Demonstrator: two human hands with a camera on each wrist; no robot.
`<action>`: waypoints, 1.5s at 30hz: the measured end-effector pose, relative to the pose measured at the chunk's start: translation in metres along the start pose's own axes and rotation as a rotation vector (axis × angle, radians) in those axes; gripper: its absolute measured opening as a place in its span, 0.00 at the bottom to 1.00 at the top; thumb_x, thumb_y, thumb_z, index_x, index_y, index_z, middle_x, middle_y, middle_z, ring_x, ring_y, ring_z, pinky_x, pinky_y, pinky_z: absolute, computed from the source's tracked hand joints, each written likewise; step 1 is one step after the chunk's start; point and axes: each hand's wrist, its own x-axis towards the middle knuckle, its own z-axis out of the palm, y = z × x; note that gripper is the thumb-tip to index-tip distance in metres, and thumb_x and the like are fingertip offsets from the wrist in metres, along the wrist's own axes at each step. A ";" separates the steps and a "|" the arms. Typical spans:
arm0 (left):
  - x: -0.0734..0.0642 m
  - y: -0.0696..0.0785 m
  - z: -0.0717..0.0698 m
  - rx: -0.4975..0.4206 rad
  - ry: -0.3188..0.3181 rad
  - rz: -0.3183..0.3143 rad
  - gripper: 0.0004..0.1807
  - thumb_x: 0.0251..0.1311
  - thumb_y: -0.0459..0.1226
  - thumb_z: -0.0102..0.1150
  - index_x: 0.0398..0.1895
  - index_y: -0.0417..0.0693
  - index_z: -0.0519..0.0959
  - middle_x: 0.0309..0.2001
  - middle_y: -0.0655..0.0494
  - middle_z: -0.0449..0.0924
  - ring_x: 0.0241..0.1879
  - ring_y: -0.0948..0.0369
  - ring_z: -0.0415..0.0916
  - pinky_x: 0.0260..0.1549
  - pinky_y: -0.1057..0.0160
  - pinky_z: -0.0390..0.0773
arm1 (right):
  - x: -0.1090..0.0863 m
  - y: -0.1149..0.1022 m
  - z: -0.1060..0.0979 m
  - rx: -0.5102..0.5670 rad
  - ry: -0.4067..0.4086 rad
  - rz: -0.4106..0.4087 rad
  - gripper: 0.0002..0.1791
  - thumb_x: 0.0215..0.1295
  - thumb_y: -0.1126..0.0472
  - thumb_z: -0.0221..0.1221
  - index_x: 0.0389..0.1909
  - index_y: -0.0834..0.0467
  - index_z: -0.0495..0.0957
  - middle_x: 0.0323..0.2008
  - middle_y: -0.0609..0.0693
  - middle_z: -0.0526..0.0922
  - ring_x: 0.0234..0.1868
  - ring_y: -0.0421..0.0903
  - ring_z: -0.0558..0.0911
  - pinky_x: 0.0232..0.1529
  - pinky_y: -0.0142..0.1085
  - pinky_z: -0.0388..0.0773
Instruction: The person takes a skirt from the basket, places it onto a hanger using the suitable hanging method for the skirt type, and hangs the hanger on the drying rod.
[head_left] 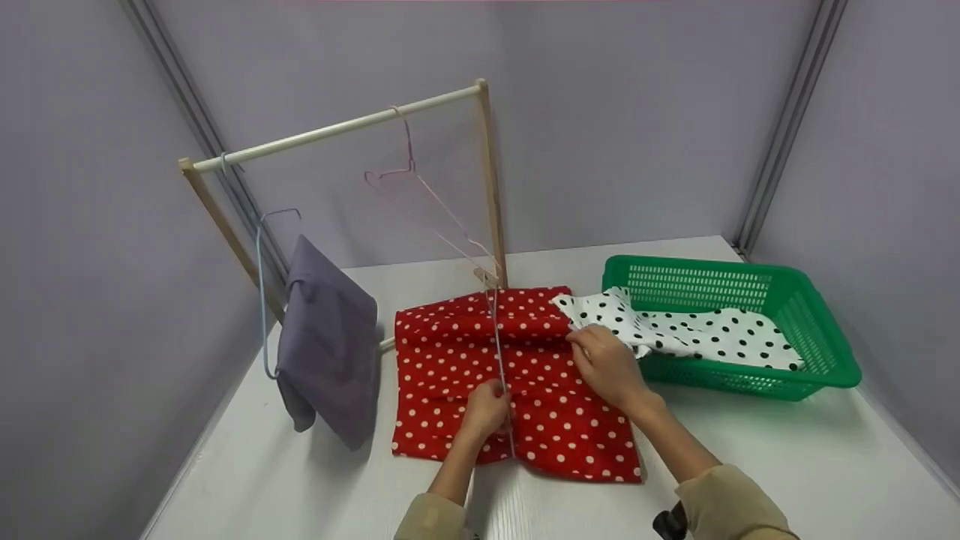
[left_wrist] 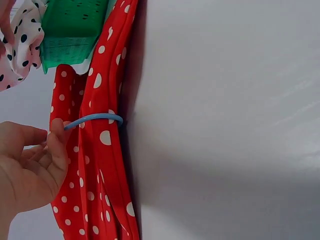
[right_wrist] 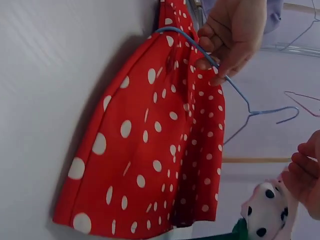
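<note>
A red cloth with white dots [head_left: 442, 360] hangs folded over a thin blue hanger [right_wrist: 240, 95], low over the white table. My left hand [head_left: 486, 409] pinches the hanger's wire beside the fold. In the left wrist view, the hanger's rounded end crosses the cloth, with my left hand [left_wrist: 32, 167] around the wire. At the basket's left side, my right hand [head_left: 611, 367] has its fingers on a white cloth with black dots [head_left: 600, 309], gathered at the fingertips. In the right wrist view, my right hand [right_wrist: 305, 172] appears to pinch this cloth [right_wrist: 265, 212].
A green basket [head_left: 832, 349] stands on the right, with dotted white cloth in it and over its rim. A wooden rack [head_left: 330, 133] carries an unfilled pink hanger [head_left: 409, 169] and, at its left, a blue hanger with a grey-purple cloth [head_left: 330, 345]. White table [head_left: 255, 457] surrounds them.
</note>
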 end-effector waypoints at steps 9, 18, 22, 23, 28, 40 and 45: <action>0.002 0.005 -0.002 0.017 0.003 -0.005 0.13 0.66 0.30 0.44 0.48 0.29 0.71 0.17 0.52 0.72 0.13 0.62 0.71 0.15 0.67 0.74 | -0.013 0.052 -0.045 -0.219 0.129 0.205 0.19 0.51 0.64 0.64 0.44 0.67 0.76 0.41 0.63 0.75 0.46 0.61 0.71 0.44 0.55 0.65; 0.002 0.003 -0.005 0.010 0.094 0.033 0.10 0.64 0.29 0.45 0.38 0.28 0.75 0.18 0.48 0.74 0.12 0.62 0.71 0.16 0.65 0.75 | -0.056 0.090 -0.043 -0.209 -0.017 0.439 0.18 0.65 0.57 0.54 0.42 0.70 0.77 0.38 0.66 0.77 0.41 0.63 0.76 0.40 0.56 0.69; 0.003 0.005 -0.004 0.033 0.145 0.067 0.09 0.63 0.28 0.46 0.35 0.29 0.76 0.16 0.52 0.72 0.11 0.64 0.69 0.14 0.66 0.74 | -0.064 0.101 -0.040 -0.185 0.000 0.448 0.18 0.67 0.56 0.51 0.41 0.70 0.77 0.37 0.66 0.78 0.40 0.63 0.76 0.42 0.56 0.68; 0.002 0.006 -0.004 0.029 0.160 0.078 0.09 0.63 0.28 0.46 0.35 0.29 0.76 0.16 0.52 0.71 0.11 0.64 0.69 0.14 0.66 0.74 | -0.066 0.103 -0.039 -0.185 0.006 0.447 0.18 0.67 0.56 0.51 0.40 0.70 0.77 0.36 0.66 0.78 0.40 0.63 0.76 0.41 0.56 0.68; -0.001 0.007 -0.001 -0.060 0.211 0.084 0.10 0.64 0.29 0.45 0.38 0.29 0.76 0.17 0.47 0.73 0.11 0.64 0.68 0.13 0.67 0.73 | -0.071 0.110 -0.035 -0.192 0.059 0.415 0.18 0.66 0.56 0.52 0.40 0.69 0.77 0.36 0.65 0.79 0.39 0.62 0.76 0.40 0.55 0.68; -0.013 0.008 -0.005 -0.213 0.273 0.072 0.12 0.68 0.32 0.43 0.37 0.31 0.75 0.25 0.40 0.75 0.12 0.64 0.68 0.12 0.69 0.68 | -0.077 0.116 -0.030 -0.234 0.172 0.282 0.14 0.61 0.60 0.56 0.37 0.69 0.77 0.33 0.64 0.79 0.35 0.61 0.77 0.35 0.53 0.69; -0.015 0.007 -0.007 -0.227 0.291 0.058 0.12 0.67 0.32 0.43 0.39 0.30 0.74 0.26 0.38 0.75 0.12 0.64 0.68 0.13 0.69 0.69 | -0.077 0.117 -0.029 -0.239 0.165 0.282 0.15 0.62 0.59 0.55 0.38 0.69 0.77 0.33 0.64 0.79 0.36 0.62 0.77 0.36 0.53 0.69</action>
